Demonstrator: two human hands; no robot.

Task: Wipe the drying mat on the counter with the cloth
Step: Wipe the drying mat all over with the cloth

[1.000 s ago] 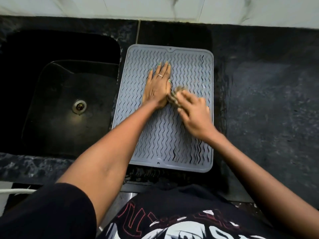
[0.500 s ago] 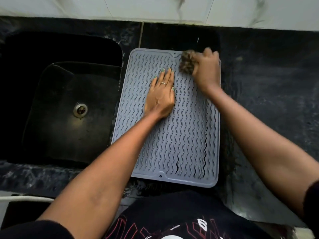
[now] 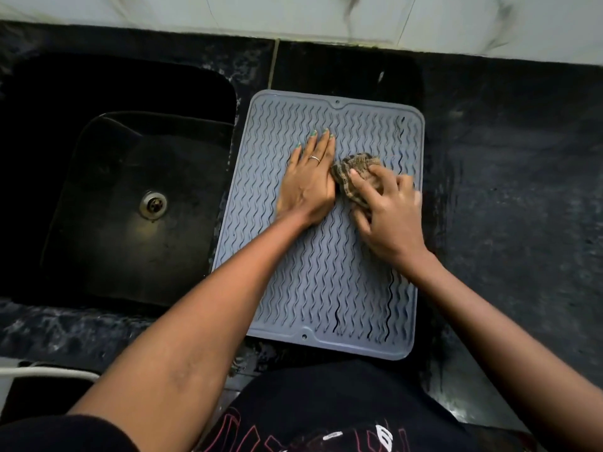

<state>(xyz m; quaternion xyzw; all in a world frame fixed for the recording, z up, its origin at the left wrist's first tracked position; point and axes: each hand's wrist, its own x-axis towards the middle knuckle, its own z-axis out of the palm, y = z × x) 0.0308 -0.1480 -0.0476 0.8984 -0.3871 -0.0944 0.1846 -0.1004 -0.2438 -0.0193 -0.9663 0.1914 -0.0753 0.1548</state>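
Note:
A grey ribbed drying mat [image 3: 326, 288] lies on the dark counter [image 3: 509, 190], just right of the sink. My left hand [image 3: 308, 182] lies flat on the mat's upper middle with straight fingers, pressing it down. My right hand [image 3: 390, 216] grips a bunched brown patterned cloth [image 3: 354, 172] and holds it against the mat's right middle, right beside my left hand. Most of the cloth is hidden under my fingers.
A black sink [image 3: 124, 197] with a metal drain [image 3: 153, 204] fills the left side. A pale tiled wall [image 3: 326, 14] runs along the back. A white cable [image 3: 49, 371] lies at the lower left, below the counter's front edge.
My right hand has pulled the cloth from the mat's top right corner back toward me, to the right middle. My left hand stays pressed on the mat.

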